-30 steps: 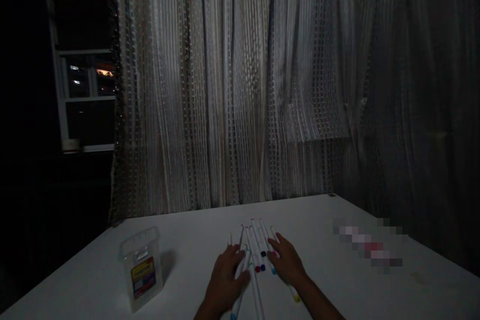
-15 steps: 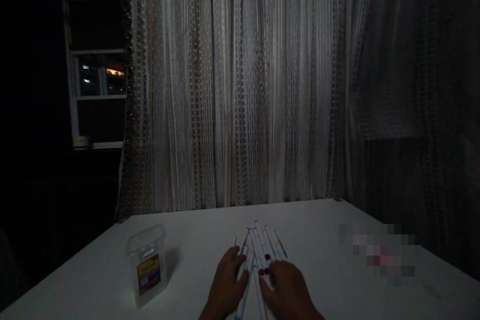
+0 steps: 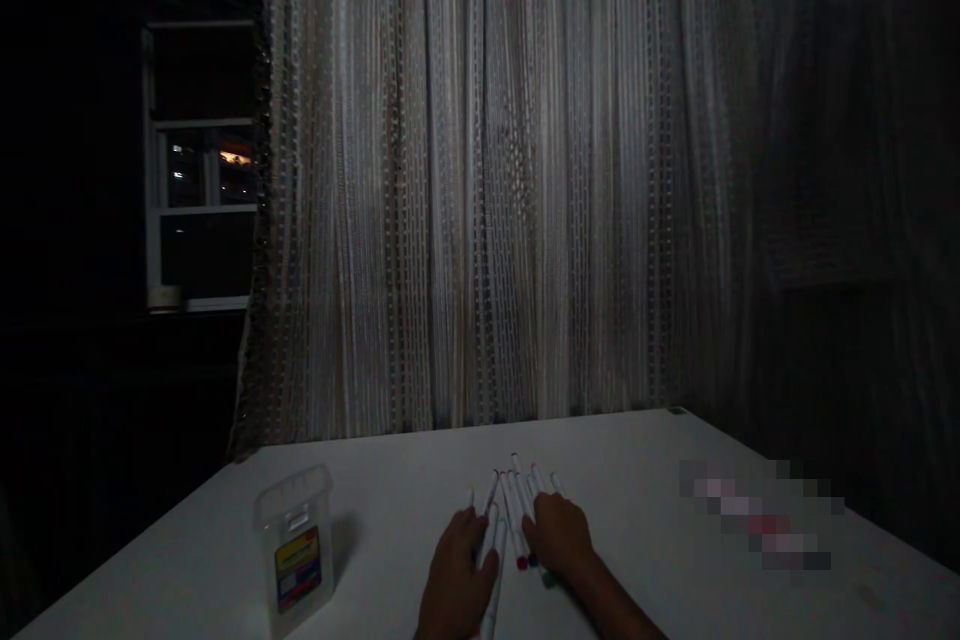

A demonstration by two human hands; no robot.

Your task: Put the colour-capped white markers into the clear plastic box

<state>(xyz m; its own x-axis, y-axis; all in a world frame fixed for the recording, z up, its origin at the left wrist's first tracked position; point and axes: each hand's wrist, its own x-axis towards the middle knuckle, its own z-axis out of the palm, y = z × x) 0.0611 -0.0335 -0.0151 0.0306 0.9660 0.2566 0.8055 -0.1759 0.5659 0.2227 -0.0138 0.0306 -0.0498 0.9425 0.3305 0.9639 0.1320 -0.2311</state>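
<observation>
Several white marker pens (image 3: 514, 510) with coloured caps lie bunched side by side on a white table (image 3: 397, 480), pointing away from me. My left hand (image 3: 456, 575) lies flat on the left side of the bunch, fingers stretched over the pens. My right hand (image 3: 556, 540) rests palm down on the right side, fingers spread over the pens' near halves. Both hands press in on the bunch from either side. The pens' near ends are partly hidden under my hands.
A clear plastic pen case (image 3: 296, 545) with a coloured label stands upright at the left of the table. A blurred-out patch (image 3: 757, 515) lies at the right. A patterned curtain (image 3: 487, 190) hangs behind the table; a dark window (image 3: 199, 180) is at far left.
My right hand has moved forward and left onto the pens. The fanned pens are now drawn closer together. The view has tilted slightly.
</observation>
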